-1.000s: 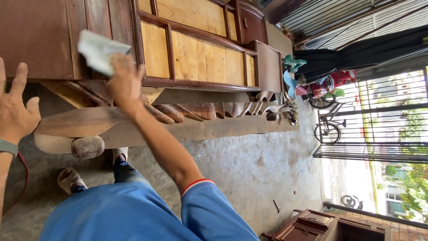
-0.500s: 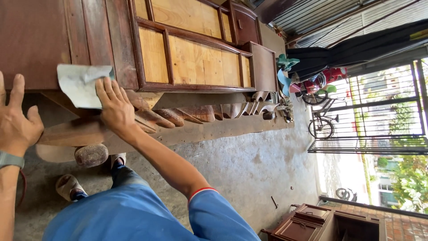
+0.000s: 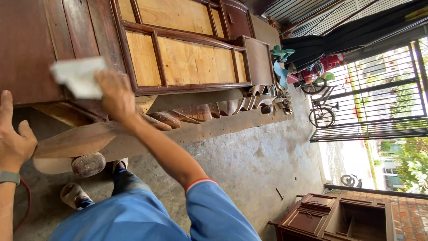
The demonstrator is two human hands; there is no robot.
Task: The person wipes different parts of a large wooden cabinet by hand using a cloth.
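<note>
My right hand is shut on a white cloth and presses it flat on the dark brown panel of a large wooden cabinet. The hand and cloth are blurred. My arm in a blue sleeve reaches up from the bottom of the view. My left hand, a grey band at its wrist, is at the left edge with fingers spread. It rests open against the cabinet's lower edge, above a bare wooden plank. Pale plywood panels fill the cabinet's frame to the right of the cloth.
Carved wooden legs lie in a row under the cabinet. My sandalled foot stands on the concrete floor by a red cable. A small brown cabinet, a bicycle and a barred gate are further off.
My right hand slid the cloth down and left across the dark panel, then slightly back up. My left hand stayed at the cabinet's edge.
</note>
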